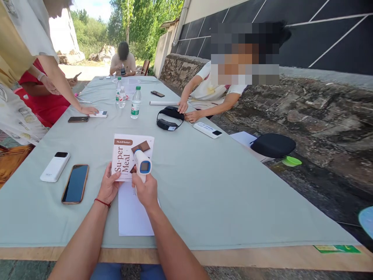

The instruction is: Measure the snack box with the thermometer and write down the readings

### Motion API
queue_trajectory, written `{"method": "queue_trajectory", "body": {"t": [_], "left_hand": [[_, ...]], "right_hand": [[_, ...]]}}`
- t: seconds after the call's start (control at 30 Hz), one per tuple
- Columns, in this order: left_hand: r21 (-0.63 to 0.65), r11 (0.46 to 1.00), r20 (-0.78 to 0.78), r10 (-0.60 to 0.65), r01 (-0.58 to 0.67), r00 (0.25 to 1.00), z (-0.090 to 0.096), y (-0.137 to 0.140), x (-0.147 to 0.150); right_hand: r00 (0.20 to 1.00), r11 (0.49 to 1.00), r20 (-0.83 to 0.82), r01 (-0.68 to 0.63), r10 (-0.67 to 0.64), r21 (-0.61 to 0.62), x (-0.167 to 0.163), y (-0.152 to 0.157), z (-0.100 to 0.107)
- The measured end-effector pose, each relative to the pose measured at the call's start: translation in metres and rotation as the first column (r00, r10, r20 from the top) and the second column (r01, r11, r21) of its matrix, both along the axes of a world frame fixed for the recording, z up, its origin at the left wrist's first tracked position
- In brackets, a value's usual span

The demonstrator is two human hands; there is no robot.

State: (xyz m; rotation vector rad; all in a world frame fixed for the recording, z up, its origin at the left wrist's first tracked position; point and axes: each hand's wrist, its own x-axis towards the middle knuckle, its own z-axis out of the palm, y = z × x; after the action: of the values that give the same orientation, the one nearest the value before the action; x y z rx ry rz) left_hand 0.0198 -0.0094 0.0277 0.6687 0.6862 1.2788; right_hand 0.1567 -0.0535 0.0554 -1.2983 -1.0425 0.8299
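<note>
My left hand (108, 183), with a red cord at the wrist, grips the lower left edge of a white and brown box (124, 155) printed "Su-per Meal". The box stands up facing me, with chocolate pieces pictured on it. Wrapped round the handle of a white and blue infrared thermometer (142, 160) is my right hand (146, 190). The thermometer's small screen faces me, and its head covers the right part of the box front. Beneath my hands a white sheet of paper (135, 221) lies on the table.
A white power bank (55, 167) and a phone (75, 183) lie to my left on the cloth-covered table (233, 202). Ahead are water bottles (135, 103) and a black headset (166, 123) under a co-worker's hands. Another person's hand touches a white device (100, 114).
</note>
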Motion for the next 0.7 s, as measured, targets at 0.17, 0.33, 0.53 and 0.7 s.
{"method": "queue_trajectory", "body": {"t": [0.17,0.33,0.53,0.7], "left_hand": [[0.000,1.000,0.000,-0.003,0.003,1.000,0.001,0.000,0.000],[-0.007,1.000,0.001,0.003,-0.003,1.000,0.001,0.000,0.001],[0.008,1.000,0.014,0.012,-0.012,1.000,0.002,0.001,0.000],[0.034,0.999,0.012,0.007,-0.007,1.000,0.004,0.001,0.002]], "right_hand": [[1.000,1.000,0.005,-0.008,0.008,-0.004,0.001,-0.002,0.004],[0.999,0.999,0.007,-0.035,0.035,-0.035,0.001,-0.002,0.007],[0.999,0.999,-0.007,-0.043,0.042,-0.032,0.000,-0.005,0.016],[0.978,0.983,-0.096,-0.185,0.186,0.017,-0.004,-0.024,0.035]]}}
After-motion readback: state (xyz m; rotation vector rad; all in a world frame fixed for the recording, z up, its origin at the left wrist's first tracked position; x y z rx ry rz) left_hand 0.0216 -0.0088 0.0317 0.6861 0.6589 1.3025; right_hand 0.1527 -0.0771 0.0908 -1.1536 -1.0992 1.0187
